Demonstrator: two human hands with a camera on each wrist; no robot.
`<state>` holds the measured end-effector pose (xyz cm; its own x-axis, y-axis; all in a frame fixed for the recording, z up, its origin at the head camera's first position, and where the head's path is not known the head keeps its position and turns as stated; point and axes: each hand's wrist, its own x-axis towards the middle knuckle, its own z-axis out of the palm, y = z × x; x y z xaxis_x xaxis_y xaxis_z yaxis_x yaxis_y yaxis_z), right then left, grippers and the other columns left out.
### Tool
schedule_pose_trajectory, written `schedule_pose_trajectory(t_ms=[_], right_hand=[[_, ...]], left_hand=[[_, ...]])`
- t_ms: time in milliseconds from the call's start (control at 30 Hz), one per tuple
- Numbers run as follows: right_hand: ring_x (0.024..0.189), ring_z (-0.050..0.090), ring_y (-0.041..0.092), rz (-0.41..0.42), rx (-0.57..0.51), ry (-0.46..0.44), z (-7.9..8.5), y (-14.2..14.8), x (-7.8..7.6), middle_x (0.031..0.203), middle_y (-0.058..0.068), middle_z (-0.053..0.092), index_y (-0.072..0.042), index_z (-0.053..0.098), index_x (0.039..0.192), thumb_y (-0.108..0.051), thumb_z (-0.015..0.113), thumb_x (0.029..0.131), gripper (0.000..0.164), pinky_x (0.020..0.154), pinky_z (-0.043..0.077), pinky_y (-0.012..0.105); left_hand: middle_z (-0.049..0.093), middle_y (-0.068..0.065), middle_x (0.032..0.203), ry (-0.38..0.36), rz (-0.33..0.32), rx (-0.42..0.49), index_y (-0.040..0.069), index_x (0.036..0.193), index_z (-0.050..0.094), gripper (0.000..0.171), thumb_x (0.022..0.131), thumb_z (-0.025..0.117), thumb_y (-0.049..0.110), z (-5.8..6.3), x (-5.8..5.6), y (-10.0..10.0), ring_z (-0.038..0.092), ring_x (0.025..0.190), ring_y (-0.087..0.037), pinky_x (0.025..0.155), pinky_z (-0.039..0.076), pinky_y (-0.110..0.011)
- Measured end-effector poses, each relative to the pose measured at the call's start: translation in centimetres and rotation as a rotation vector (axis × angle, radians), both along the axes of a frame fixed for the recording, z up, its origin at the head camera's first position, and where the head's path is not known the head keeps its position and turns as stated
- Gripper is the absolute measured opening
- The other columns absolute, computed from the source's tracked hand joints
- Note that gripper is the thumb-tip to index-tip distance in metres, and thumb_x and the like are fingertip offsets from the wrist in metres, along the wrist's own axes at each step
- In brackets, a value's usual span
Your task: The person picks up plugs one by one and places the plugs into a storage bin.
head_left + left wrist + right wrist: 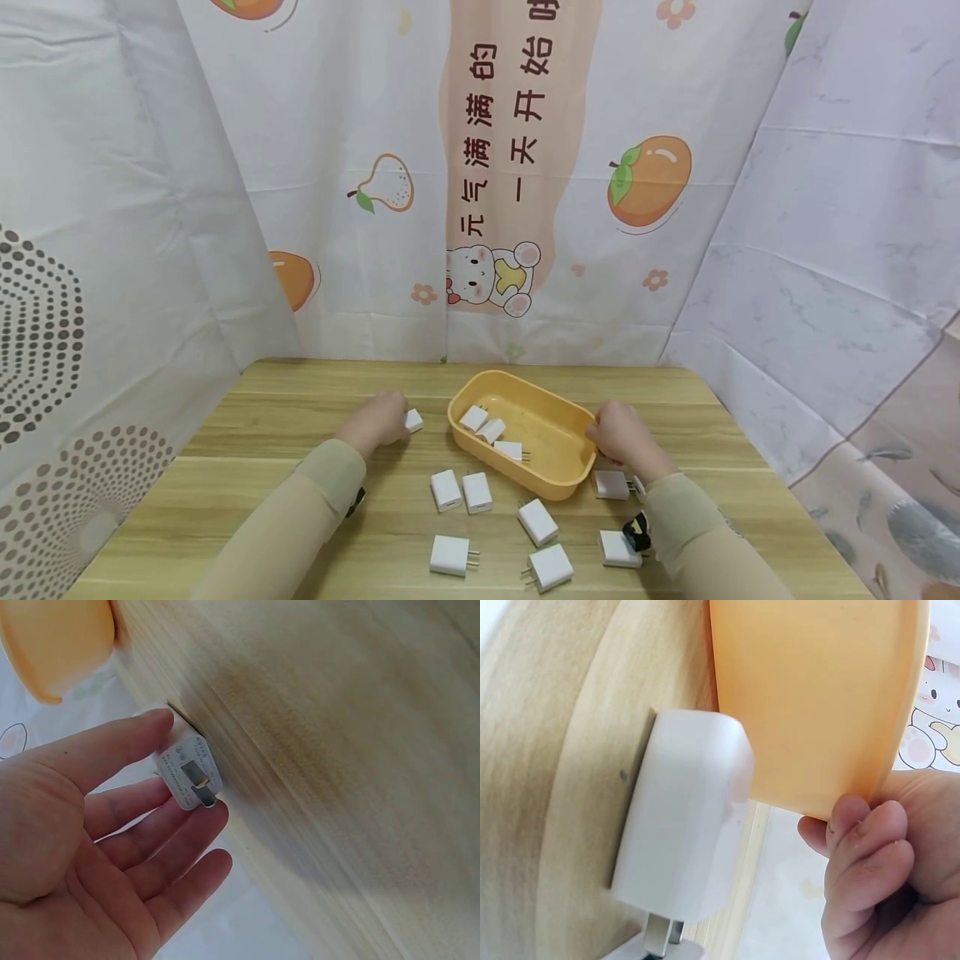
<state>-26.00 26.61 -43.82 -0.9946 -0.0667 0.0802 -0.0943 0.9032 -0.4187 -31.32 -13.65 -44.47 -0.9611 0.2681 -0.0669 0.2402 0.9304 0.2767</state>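
My left hand (381,419) is left of the yellow bin and pinches a white charger plug (187,769) between thumb and fingers, close to the tabletop. Its two metal prongs face the palm in the left wrist view. With curled fingers, my right hand (874,862) grips the right end of the yellow plastic bin (525,398) at its rim. Inside the bin, toward its left side, lie three white charger plugs, one of them a charger (508,450) with prongs pointing right. Close beside the right hand is another white charger plug (686,814), lying on the table.
Several more white charger plugs lie scattered on the wooden table (285,417) in front of the bin, among them one charger (450,555) and another charger (551,567). Below the right wrist lies a charger (619,548). A printed curtain (337,250) hangs behind the table.
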Motion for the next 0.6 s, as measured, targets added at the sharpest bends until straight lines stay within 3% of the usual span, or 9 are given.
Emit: schedule_pose_trajectory(t_ms=[333, 600], right_hand=[[0.034, 0.043, 0.008, -0.008, 0.004, -0.014, 0.25, -0.18, 0.04, 0.041, -0.003, 0.048, -0.011, 0.050, 0.055, -0.007, 0.059, 0.086, 0.033, 0.037, 0.034, 0.021], [0.035, 0.044, 0.009, -0.024, 0.002, -0.025, 0.15, -0.08, -0.06, 0.043, -0.002, 0.049, -0.012, 0.049, 0.056, -0.008, 0.060, 0.087, 0.033, 0.037, 0.035, 0.021]], left_hand=[[0.065, -0.003, 0.081, 0.025, -0.007, -0.009, 0.004, 0.090, 0.074, 0.018, 0.081, 0.087, 0.012, -0.45, -0.57, -0.03, 0.056, 0.073, -0.019, 0.073, 0.052, -0.036], [0.067, -0.006, 0.086, 0.032, -0.010, -0.040, 0.004, 0.093, 0.073, 0.017, 0.081, 0.085, 0.007, -0.15, -0.24, 0.45, 0.058, 0.078, -0.020, 0.080, 0.053, -0.042]])
